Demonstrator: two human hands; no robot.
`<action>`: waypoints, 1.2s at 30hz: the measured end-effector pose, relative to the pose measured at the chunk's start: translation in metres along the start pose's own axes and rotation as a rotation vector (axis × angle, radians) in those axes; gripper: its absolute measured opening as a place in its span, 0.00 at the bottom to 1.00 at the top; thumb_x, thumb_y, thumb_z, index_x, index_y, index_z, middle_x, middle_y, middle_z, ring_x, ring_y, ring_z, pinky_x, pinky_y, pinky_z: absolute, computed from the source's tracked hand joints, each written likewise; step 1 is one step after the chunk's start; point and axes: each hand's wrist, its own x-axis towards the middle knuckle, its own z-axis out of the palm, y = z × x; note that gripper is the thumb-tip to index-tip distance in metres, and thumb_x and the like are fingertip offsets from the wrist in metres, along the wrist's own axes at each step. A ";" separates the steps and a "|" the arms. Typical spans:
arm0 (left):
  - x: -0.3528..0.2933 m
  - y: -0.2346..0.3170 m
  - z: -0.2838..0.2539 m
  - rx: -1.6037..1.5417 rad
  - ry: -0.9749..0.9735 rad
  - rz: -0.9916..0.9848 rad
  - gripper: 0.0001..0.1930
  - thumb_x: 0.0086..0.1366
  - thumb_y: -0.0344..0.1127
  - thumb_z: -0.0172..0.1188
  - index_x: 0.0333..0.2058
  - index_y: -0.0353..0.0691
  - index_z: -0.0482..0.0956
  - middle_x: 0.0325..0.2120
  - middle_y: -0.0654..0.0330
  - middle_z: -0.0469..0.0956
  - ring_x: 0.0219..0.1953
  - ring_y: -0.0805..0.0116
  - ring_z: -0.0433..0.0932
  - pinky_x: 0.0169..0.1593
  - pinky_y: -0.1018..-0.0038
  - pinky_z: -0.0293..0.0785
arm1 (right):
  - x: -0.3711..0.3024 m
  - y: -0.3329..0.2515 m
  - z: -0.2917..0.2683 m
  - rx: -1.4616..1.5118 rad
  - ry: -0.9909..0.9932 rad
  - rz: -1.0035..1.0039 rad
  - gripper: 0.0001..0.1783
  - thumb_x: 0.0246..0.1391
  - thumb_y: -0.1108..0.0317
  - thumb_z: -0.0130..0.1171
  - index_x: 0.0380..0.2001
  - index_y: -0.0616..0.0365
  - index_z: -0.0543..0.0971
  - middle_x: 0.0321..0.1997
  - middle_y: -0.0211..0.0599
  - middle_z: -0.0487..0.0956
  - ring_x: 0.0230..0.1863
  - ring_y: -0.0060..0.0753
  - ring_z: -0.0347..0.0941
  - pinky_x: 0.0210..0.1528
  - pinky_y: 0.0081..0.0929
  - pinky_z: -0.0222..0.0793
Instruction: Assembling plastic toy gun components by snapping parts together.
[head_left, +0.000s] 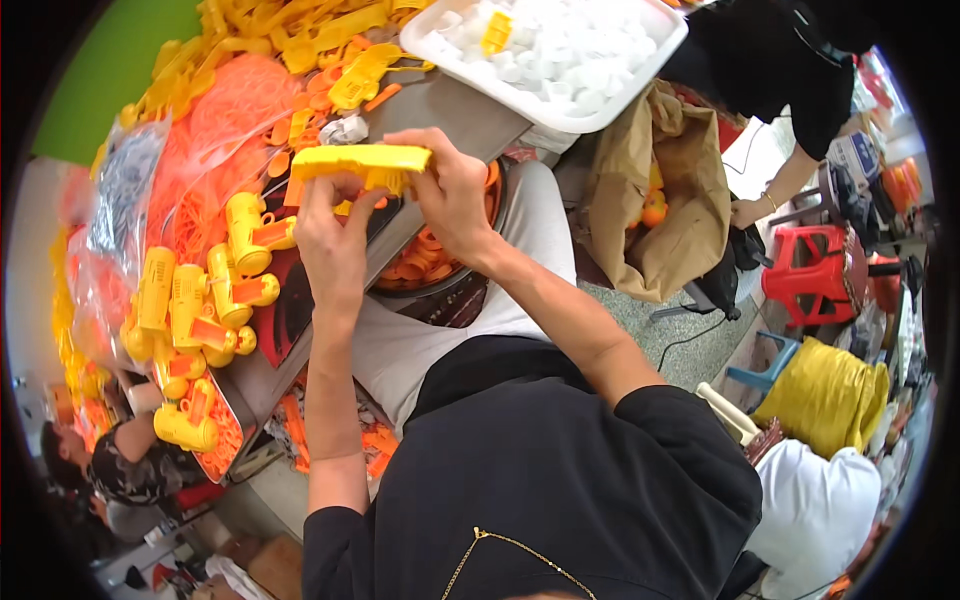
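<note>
A long yellow plastic part (362, 158), like one half of a toy shell, is held up in front of me. My left hand (337, 240) is closed on its underside, thumb and fingers pinching upward. At its right end, my right hand (448, 190) has its fingers wrapped over the edge. What lies between my left fingertips is partly hidden. To the left of my left hand stand several finished-looking yellow toy pieces with orange parts (187, 305), grouped at the table edge. Loose yellow parts (357, 80) are heaped just beyond the held piece.
Orange netting (215, 130) covers the table's left side. A white tray (590, 122) of small white plastic pieces stands at the far side. Below my hands is a tub of orange parts (425, 262). On the right are a brown paper sack (655, 240), a red stool (805, 270) and other people.
</note>
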 end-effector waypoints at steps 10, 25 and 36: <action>-0.051 0.029 -0.002 -0.379 -0.182 0.033 0.11 0.55 0.24 0.72 0.32 0.39 0.76 0.33 0.60 0.80 0.35 0.69 0.78 0.38 0.72 0.76 | -0.098 -0.014 -0.178 -0.509 0.196 -0.377 0.14 0.64 0.75 0.58 0.50 0.69 0.75 0.47 0.56 0.82 0.47 0.47 0.82 0.48 0.36 0.80; -0.050 -0.051 -0.009 -0.538 -0.013 -0.607 0.08 0.68 0.30 0.64 0.39 0.37 0.74 0.27 0.66 0.77 0.25 0.84 0.73 0.26 0.85 0.69 | 0.042 0.306 -0.215 0.207 0.559 0.118 0.20 0.67 0.69 0.54 0.60 0.64 0.72 0.53 0.42 0.80 0.52 0.45 0.77 0.53 0.39 0.75; 0.029 -0.072 0.026 -0.546 0.014 -0.398 0.15 0.68 0.26 0.61 0.51 0.34 0.72 0.36 0.58 0.78 0.29 0.77 0.77 0.32 0.78 0.74 | -0.014 0.361 -0.271 -0.817 -0.137 -0.152 0.18 0.67 0.70 0.55 0.57 0.65 0.75 0.53 0.46 0.80 0.53 0.46 0.76 0.57 0.38 0.72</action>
